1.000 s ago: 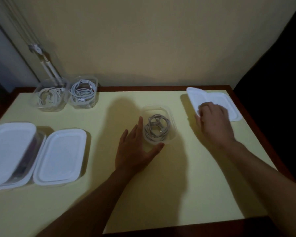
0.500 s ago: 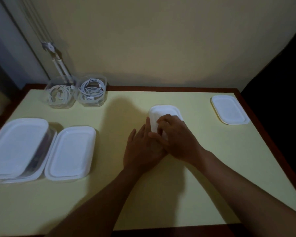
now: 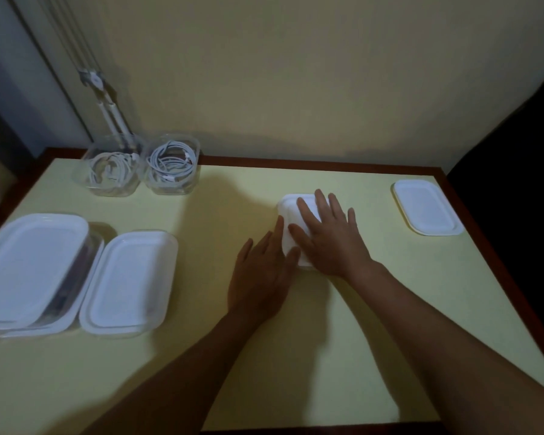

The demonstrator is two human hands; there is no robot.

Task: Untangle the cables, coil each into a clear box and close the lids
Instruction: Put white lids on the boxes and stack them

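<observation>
From my remote seat, nearest on the yellow table [image 3: 296, 365] are both forearms reaching in. At the left edge stands a large white-lidded container [image 3: 29, 265], with a second large white lid [image 3: 129, 281] just beside it. Neither is being touched.

At mid-table the left hand [image 3: 258, 277] lies with straight fingers against the left side of the small box. Its thumb is at the near corner, so it is bracing the box, not clasping it. The right hand [image 3: 330, 243] is flat on the small white lid [image 3: 290, 213], fingers spread and straight. It is pressing down, with nothing pinched.

A second ago this box stood open with a grey coil showing, and the right hand was over at the lids on the far right. Half a second ago the lid was already on, under curled fingers. Now the palm has flattened over it, and the coil is hidden beneath. I take this as the sealing push for the first box, though I cannot tell whether the rim has seated all round.

Further right lies one spare small lid [image 3: 426, 207], well apart from the hands. At the back left, two open clear boxes [image 3: 113, 174] [image 3: 173, 169] stand touching, each holding a coiled white cable and still lidless. They remain to be closed.
</observation>
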